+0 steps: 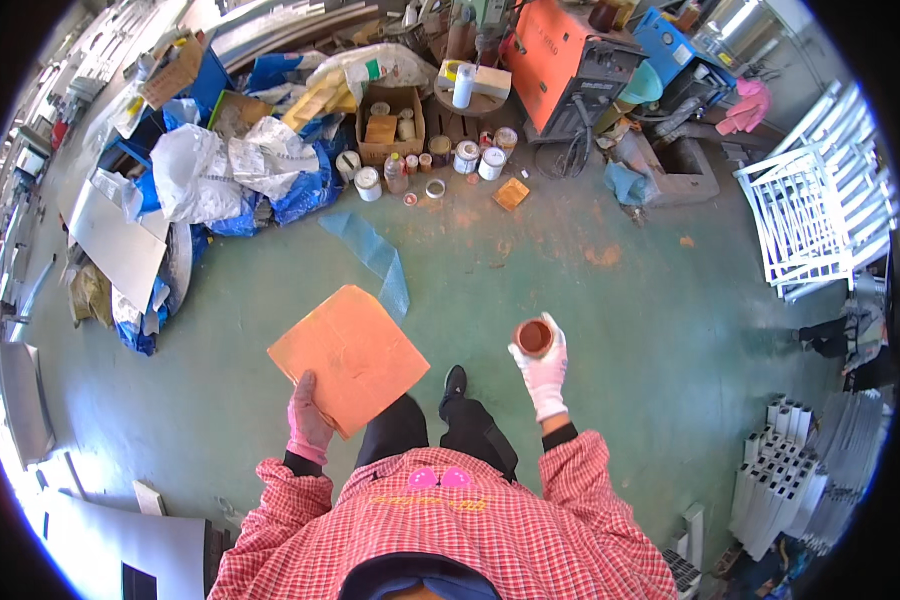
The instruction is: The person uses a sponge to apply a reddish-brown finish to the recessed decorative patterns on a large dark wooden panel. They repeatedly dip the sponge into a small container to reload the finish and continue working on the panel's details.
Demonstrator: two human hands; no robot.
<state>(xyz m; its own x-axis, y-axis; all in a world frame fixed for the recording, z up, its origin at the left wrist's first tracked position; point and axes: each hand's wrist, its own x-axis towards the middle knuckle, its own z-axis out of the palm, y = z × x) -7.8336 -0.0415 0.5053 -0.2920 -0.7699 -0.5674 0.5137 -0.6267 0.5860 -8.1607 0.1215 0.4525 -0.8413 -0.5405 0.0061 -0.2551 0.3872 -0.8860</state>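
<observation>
My left hand (310,418), in a pink glove with darker fingers, is closed on the lower left edge of a flat, square orange sheet (354,352). I cannot tell whether the sheet is card or board. Its surface looks creased. Out to the right, my right hand (546,376) wears a whitish-pink glove and wraps round a small open can (534,338). Reddish brown shows inside the can, which is held with its mouth upward. Both things are off the floor, well apart from each other.
Paint tins (491,163), a bottle (397,174) and a cardboard box (391,122) stand ahead. A blue plastic strip (375,255) lies on the green floor. Bagged scrap (190,172) piles up at left, an orange machine (560,65) stands ahead right, white metal frames (795,210) at right.
</observation>
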